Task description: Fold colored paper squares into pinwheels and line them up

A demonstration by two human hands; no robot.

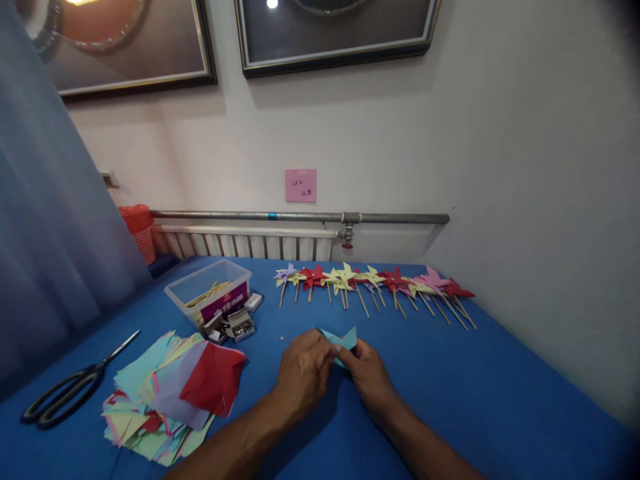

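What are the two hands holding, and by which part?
Both hands, left hand and right hand, pinch a light blue folded paper at its lower edges.

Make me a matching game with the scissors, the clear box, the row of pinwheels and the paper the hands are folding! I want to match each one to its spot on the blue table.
Things:
1. scissors
2. clear box
3. row of pinwheels
4. light blue paper

Places:
A. along the far edge, by the wall
B. between the left hand and the right hand
C. at the far left, beside the stack of coloured paper
D. behind the paper stack, with sticks inside

Pairs: 1-C, 2-D, 3-A, 4-B
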